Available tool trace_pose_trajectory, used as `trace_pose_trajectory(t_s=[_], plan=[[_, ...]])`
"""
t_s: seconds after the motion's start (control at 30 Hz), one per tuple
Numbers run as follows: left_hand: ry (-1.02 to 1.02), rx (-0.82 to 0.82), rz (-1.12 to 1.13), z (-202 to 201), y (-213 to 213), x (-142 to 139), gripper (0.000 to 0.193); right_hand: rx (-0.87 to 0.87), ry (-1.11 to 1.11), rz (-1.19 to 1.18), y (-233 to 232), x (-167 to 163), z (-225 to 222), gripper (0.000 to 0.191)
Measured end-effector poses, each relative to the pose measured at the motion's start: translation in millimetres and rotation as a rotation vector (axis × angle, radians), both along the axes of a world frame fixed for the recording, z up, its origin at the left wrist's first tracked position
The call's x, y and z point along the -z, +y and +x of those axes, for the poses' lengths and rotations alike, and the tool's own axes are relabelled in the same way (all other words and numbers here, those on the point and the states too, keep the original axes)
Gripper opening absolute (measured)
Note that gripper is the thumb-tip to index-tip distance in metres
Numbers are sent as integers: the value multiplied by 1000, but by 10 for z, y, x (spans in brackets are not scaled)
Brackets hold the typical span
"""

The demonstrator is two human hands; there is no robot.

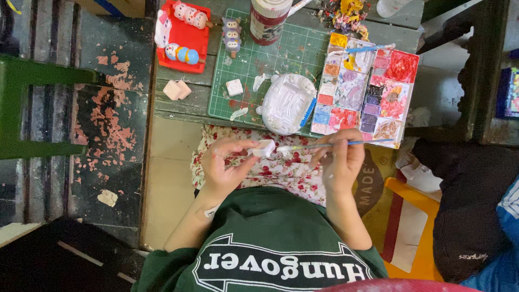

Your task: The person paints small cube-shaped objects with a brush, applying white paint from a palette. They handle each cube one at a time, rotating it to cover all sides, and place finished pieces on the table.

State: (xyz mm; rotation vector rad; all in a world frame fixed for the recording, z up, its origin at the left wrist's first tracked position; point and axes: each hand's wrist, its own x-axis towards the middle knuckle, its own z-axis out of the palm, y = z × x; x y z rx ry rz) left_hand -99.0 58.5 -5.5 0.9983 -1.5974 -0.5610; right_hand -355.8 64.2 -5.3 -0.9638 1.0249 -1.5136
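Head view looks straight down over my lap, where both my hands meet above a floral cloth (281, 167). My left hand (224, 165) pinches a small white block (264, 148) between thumb and fingertips, holding it just off the table edge. My right hand (341, 162) is closed around a thin blue-handled paintbrush (335, 144), fingers pressed together on its shaft; the brush lies nearly level, its pale tip touching the block's near side, its blue end pointing away past my right hand.

Just beyond my two hands sits a green cutting mat (292, 51) on a worn wooden table (184, 100). On the mat, right above the block, rests a white moulded tray (287, 104) with a blue stick along its edge. Beside it, above my right hand, lies a paint palette (366, 86) smeared with reds, purples, pinks and yellow. A second small white block (234, 87) lies on the mat beyond my left hand, with white scraps near it. Farther out stand a paint jar (267, 20) and a small stacked figurine (232, 33). Off to the left of my left hand, well apart, a red tray (186, 43) carries painted figures, and two pale pink blocks (177, 90) lie on the bare wood just beside it.
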Motion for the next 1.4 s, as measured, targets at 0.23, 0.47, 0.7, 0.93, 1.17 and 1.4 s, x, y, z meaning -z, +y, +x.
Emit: trace_pose_trajectory(t_s=[0.23, 0.47, 0.7, 0.93, 1.17, 1.4], plan=[[-78, -7, -148, -47, -46, -24, 49, -29, -113, 64, -87, 45, 85, 17], [-86, -36, -154, -33, -36, -49, 50, -120, -117, 26, -66, 1, 54, 18], [-72, -38, -128, -41, -45, -15, 53, -40, -131, 20, -159, 22, 36, 18], [274, -9, 100, -88, 83, 144, 56, 351, 191, 27, -615, 169, -497, 14], [760, 73, 452, -3, 60, 280, 54, 323, 570, -18, -845, 420, -741, 11], [1028, 213, 694, 81, 13, 381, 43, 173, 471, 18, -989, 366, -684, 12]])
